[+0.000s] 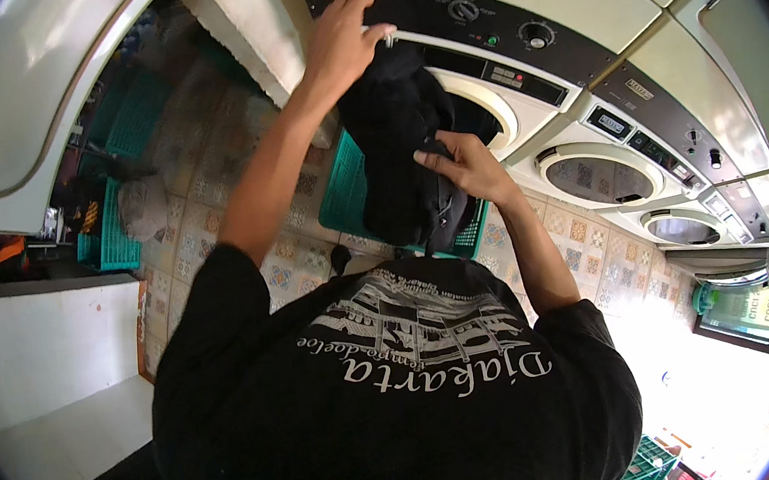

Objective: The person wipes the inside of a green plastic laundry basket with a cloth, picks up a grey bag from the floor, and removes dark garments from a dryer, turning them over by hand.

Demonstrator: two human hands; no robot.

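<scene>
My left hand point(349, 41) is raised beside the dark control panel point(429, 4) of a front-loading laundry machine, thumb and fingers apart. Just below its thumb hangs the upper end of a black cloth garment point(389, 125). My right hand point(467, 163) grips a dark fold of this cloth between thumb and fingers. Beneath the cloth stands a green plastic laundry basket point(344, 195), largely covered by it. Right behind the garment is the machine's round opening with a cream rim point(501, 109); the cloth hides its left side.
More front-loading machines with round doors point(601, 172) line the right side. Patterned floor tiles point(282, 276) show around the basket. At left, another green basket point(110, 236) has a grey cloth point(142, 207) over its edge. A white wall corner point(253, 27) juts out near my left arm.
</scene>
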